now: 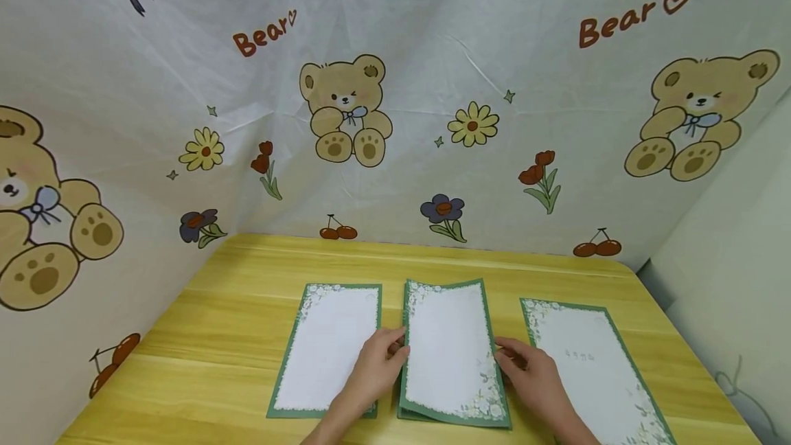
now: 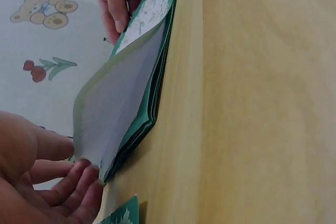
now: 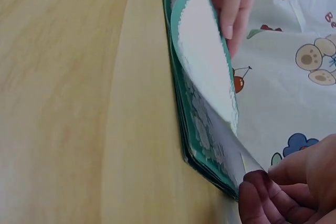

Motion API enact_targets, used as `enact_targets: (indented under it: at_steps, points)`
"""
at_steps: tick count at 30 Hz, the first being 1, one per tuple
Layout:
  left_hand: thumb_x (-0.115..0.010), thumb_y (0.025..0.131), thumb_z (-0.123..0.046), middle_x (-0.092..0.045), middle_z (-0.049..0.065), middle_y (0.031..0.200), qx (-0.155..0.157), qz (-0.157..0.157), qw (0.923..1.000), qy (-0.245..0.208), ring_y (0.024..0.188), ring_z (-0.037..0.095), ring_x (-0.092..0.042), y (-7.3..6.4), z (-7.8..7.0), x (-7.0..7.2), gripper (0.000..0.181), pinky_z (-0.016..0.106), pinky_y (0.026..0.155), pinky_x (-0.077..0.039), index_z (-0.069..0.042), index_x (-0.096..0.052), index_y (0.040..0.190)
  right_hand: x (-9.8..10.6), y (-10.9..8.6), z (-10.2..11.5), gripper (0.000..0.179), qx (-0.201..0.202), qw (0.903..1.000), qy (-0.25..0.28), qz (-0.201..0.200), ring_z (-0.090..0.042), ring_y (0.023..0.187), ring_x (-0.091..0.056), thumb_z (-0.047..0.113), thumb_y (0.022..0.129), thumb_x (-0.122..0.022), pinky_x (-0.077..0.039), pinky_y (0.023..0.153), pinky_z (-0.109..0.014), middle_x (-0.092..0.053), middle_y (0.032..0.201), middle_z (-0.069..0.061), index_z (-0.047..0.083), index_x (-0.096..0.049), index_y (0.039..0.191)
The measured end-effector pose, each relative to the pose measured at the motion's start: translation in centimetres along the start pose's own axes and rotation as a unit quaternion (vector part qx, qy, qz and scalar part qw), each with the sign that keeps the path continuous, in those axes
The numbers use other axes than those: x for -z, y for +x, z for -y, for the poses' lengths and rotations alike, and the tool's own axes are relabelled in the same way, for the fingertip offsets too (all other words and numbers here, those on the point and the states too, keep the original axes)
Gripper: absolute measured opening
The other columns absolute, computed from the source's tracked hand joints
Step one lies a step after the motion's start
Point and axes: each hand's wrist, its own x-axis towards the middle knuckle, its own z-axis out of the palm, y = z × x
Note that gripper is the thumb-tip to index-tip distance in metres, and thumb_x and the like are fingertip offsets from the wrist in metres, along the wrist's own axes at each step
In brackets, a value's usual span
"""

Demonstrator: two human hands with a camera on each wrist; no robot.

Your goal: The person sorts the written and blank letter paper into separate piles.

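A white sheet of paper (image 1: pixel 451 349) with a green border and a printed floral pattern lies over a stack of similar sheets (image 2: pixel 140 129) in the middle of the table. My left hand (image 1: pixel 378 364) pinches its left edge, and my right hand (image 1: pixel 533 374) pinches the opposite edge. Both wrist views show the sheet bowed, its near side raised off the stack, with the pale back visible. In the right wrist view the thumb and fingers of the right hand (image 3: pixel 294 187) meet at the paper's edge.
Another bordered sheet (image 1: pixel 334 345) lies to the left, partly under the left forearm. To the right is a third sheet (image 1: pixel 596 356) bearing small handwritten marks. Behind the yellow wood-grain table (image 1: pixel 204 335) hangs a white cloth (image 1: pixel 420 74) printed with bears and flowers.
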Motion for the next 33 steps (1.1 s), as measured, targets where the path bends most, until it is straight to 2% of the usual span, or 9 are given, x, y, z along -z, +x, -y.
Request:
enact_targets:
  at_steps: [3, 8, 12, 14, 18, 23, 28, 31, 33]
  points:
    - [-0.064, 0.095, -0.004, -0.063, 0.007, 0.101, 0.020, -0.008, 0.9987, -0.047, 0.091, 0.020, -0.060, 0.1, 0.1, 0.2, 0.037, 0.026, 0.073, -0.053, 0.010, -0.059, 0.129, 0.1, 0.2, 0.0, 0.030, -0.025, 0.9983, 0.052, 0.005, -0.017, 0.074, -0.065, 0.004, 0.096, -0.064, -0.055, 0.064, -0.029, -0.068, 0.092, -0.006, -0.004, -0.066, 0.124]
    - [-0.066, 0.093, -0.001, -0.065, 0.009, 0.100, 0.047, -0.021, 0.9900, -0.132, 0.089, 0.022, -0.063, 0.1, 0.4, 1.3, 0.036, 0.028, 0.071, -0.056, 0.010, -0.061, 0.127, 0.4, 0.4, 0.5, 0.033, -0.052, 0.9901, 0.130, 0.011, -0.020, 0.077, -0.064, 0.006, 0.098, -0.062, -0.057, 0.068, -0.031, -0.067, 0.098, -0.011, -0.004, -0.062, 0.130]
    - [-0.061, 0.097, 0.000, -0.067, 0.016, 0.098, 0.050, -0.036, 0.9786, -0.196, 0.087, 0.025, -0.066, 0.1, 0.5, 2.9, 0.032, 0.036, 0.076, -0.058, 0.014, -0.060, 0.126, -0.2, 1.1, 2.0, 0.036, -0.033, 0.9861, 0.162, 0.012, -0.021, 0.078, -0.063, 0.008, 0.099, -0.061, -0.057, 0.070, -0.032, -0.066, 0.100, -0.014, -0.002, -0.059, 0.133]
    - [-0.058, 0.099, -0.002, -0.068, 0.018, 0.097, 0.052, -0.044, 0.9757, -0.208, 0.086, 0.026, -0.066, 0.0, 0.6, 3.6, 0.031, 0.038, 0.078, -0.058, 0.015, -0.060, 0.125, -0.9, 1.5, 2.9, 0.036, -0.022, 0.9848, 0.172, 0.015, -0.021, 0.077, -0.064, 0.008, 0.099, -0.062, -0.057, 0.070, -0.032, -0.066, 0.099, -0.013, 0.000, -0.060, 0.133]
    - [-0.061, 0.099, -0.010, -0.069, 0.017, 0.100, 0.071, -0.054, 0.9765, -0.196, 0.087, 0.025, -0.067, -0.2, 0.8, 4.4, 0.035, 0.036, 0.077, -0.058, 0.012, -0.061, 0.126, -2.3, 2.0, 4.3, 0.034, -0.004, 0.9829, 0.183, 0.018, -0.020, 0.075, -0.064, 0.007, 0.098, -0.063, -0.057, 0.070, -0.030, -0.067, 0.096, -0.012, 0.001, -0.063, 0.131]
    - [-0.066, 0.095, -0.003, -0.068, 0.014, 0.099, 0.092, -0.097, 0.9751, -0.176, 0.088, 0.024, -0.069, -0.8, 1.1, 5.9, 0.031, 0.032, 0.075, -0.058, 0.009, -0.064, 0.124, -3.6, 2.3, 6.1, 0.033, 0.021, 0.9787, 0.202, 0.030, -0.022, 0.074, -0.065, 0.007, 0.097, -0.064, -0.058, 0.069, -0.031, -0.066, 0.095, -0.011, 0.000, -0.064, 0.128]
    - [-0.065, 0.094, 0.000, -0.067, 0.013, 0.099, 0.123, -0.148, 0.9716, -0.137, 0.088, 0.023, -0.068, -1.9, 1.1, 8.7, 0.029, 0.030, 0.075, -0.058, 0.006, -0.066, 0.122, -5.2, 2.9, 7.4, 0.032, 0.044, 0.9765, 0.204, 0.054, -0.022, 0.071, -0.066, 0.004, 0.096, -0.065, -0.059, 0.068, -0.033, -0.066, 0.093, -0.011, -0.001, -0.064, 0.128]
    - [-0.065, 0.094, 0.000, -0.067, 0.014, 0.101, 0.142, -0.165, 0.9699, -0.110, 0.089, 0.024, -0.068, -3.0, 1.6, 10.6, 0.030, 0.030, 0.075, -0.058, 0.006, -0.066, 0.124, -6.7, 3.0, 7.9, 0.035, 0.066, 0.9758, 0.194, 0.078, -0.023, 0.070, -0.067, 0.001, 0.095, -0.063, -0.059, 0.066, -0.032, -0.066, 0.093, -0.011, -0.002, -0.062, 0.130]
    - [-0.065, 0.095, 0.000, -0.067, 0.015, 0.103, 0.152, -0.170, 0.9689, -0.095, 0.090, 0.024, -0.068, -3.7, 2.1, 11.8, 0.031, 0.031, 0.075, -0.058, 0.006, -0.065, 0.125, -7.7, 2.8, 8.4, 0.037, 0.085, 0.9721, 0.196, 0.097, -0.029, 0.069, -0.067, -0.001, 0.095, -0.062, -0.059, 0.064, -0.035, -0.067, 0.093, -0.014, -0.005, -0.059, 0.131]
